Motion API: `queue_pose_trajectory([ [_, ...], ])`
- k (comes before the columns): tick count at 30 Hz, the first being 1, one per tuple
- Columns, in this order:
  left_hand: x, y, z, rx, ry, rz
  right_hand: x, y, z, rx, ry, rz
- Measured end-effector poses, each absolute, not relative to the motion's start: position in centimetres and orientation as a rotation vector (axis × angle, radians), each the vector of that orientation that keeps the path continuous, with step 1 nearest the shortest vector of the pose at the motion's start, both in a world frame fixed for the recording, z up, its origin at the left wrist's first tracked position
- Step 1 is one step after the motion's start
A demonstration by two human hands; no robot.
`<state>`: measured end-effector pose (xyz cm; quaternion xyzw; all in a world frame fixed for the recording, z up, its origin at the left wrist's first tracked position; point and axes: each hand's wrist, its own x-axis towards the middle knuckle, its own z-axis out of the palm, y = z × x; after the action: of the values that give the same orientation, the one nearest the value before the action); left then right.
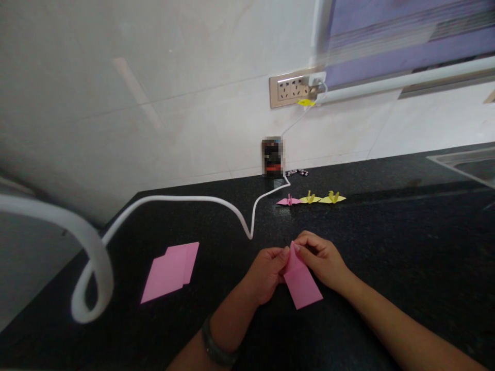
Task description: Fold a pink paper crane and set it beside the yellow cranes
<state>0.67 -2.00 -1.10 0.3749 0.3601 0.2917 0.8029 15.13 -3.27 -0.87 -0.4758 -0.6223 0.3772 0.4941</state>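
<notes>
Pink paper, folded into a long kite-like shape with a sharp point at its far end and a wider squared end toward the person, lies flat on the black speckled tabletop right in front of them. Its surface is smooth, with a crease running from the tip. The left hand sits against the paper's left edge, thumb and fingers pinched closed on the tip; a dark band circles that wrist. The right hand comes in from the other side, fingers curled and pressed on the same tip, so both hands meet at the pointed end while the wide end sticks out free below them. Off to the left, well apart from the hands, lies a small stack of pink sheets. Farther back on the tabletop stand three finished folded birds in a row, one pink bird and two yellow birds. A white cable loops across the tabletop up toward a wall socket.
</notes>
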Motion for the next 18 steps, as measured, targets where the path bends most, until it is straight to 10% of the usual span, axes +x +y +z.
queue_pose_trajectory([
  [18, 0.2, -1.4, -0.9, 1.026, 0.880, 0.714, 15.5, -2.7, -2.4, -1.201, -1.156, 1.148],
])
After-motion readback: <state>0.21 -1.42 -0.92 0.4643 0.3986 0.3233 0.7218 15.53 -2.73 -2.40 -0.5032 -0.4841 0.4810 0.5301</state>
